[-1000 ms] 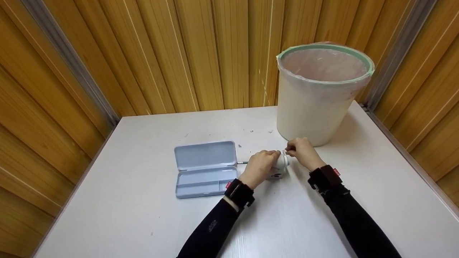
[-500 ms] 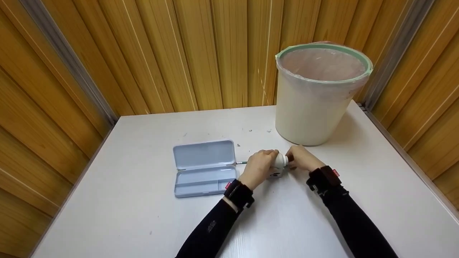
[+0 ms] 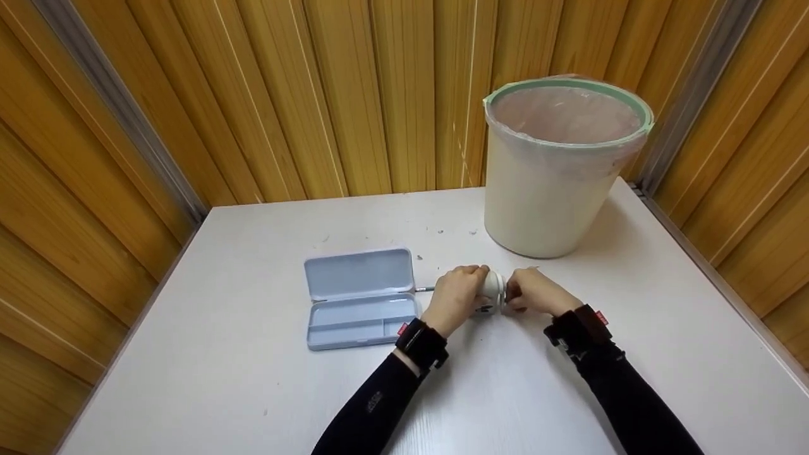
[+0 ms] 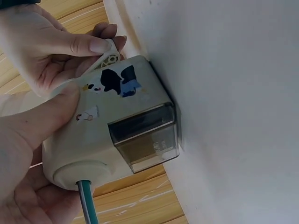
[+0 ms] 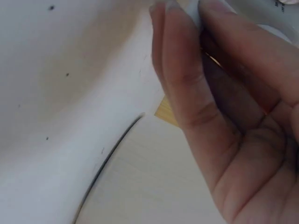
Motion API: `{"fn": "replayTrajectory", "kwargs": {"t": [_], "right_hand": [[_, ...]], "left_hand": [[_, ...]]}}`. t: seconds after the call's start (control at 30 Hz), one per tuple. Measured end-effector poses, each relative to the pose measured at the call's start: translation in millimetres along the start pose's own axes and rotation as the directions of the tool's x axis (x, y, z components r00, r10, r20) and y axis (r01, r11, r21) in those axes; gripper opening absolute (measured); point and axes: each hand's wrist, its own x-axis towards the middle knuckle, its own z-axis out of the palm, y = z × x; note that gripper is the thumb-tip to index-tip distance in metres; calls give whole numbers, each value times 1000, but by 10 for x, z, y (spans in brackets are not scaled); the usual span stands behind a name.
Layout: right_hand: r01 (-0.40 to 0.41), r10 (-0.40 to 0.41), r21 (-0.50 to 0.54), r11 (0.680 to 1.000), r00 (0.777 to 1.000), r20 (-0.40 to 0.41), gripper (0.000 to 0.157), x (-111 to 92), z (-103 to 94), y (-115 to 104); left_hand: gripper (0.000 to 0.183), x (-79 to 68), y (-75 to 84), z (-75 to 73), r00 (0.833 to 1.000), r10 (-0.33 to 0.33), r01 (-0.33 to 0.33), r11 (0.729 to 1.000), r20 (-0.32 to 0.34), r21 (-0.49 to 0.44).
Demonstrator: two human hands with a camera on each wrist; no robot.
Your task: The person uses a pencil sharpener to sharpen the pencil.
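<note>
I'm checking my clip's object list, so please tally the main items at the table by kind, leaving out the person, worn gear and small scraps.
Hand-crank pencil sharpener: 1
Pencil, its end inside the sharpener: 1
Open pencil case: 1
Lined waste bin: 1
Total: 4

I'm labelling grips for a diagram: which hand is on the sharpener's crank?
The right hand: it pinches the crank, whereas the left hand grips the body of the sharpener.
</note>
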Motion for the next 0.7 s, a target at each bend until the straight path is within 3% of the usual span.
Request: {"fn": "replayTrajectory", "kwargs": {"t": [0.23, 0.5, 0.7], "right_hand": [[2, -5, 49, 999, 998, 66, 6, -55, -48, -44], [58, -66, 99, 993, 994, 82, 7, -84, -110, -24], [103, -110, 82, 991, 991, 82, 8, -145, -171, -33]], "left_hand": [[47, -15, 21, 3, 999, -47, 47, 999, 12, -7], [46, -7, 31, -21, 996, -88, 88, 996, 26, -27], [43, 33, 72, -5, 996, -88, 89, 996, 23, -17]]}}
